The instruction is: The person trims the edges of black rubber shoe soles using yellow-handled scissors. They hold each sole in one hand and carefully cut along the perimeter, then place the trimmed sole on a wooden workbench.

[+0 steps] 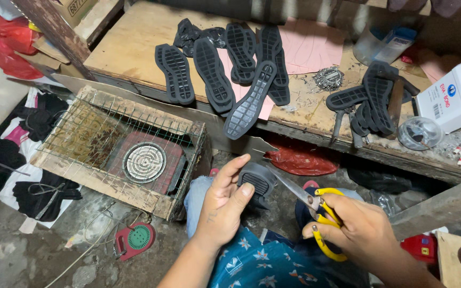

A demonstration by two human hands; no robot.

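A: What is being shown, starting with the biggest thing?

B: A wooden workbench [134, 48] is being seen from 11 to 2 o'clock, and dark rubber shoe soles [225, 69] are lying on it, with a second heap of soles [372, 98] at 2 o'clock. At 9 o'clock, a wire-covered wooden box [89, 138] is enclosing a round coil heater [144, 162].

A: And what is being handled?

B: Near 6 o'clock, just below centre, a small black sole piece [257, 180] is being grasped in the left hand [222, 205], thumb pressed on its face. Yellow-handled scissors [316, 208] are being gripped by the right hand [361, 229] at 5 o'clock, fingers through the loops. The blades are being held against the piece's right edge.
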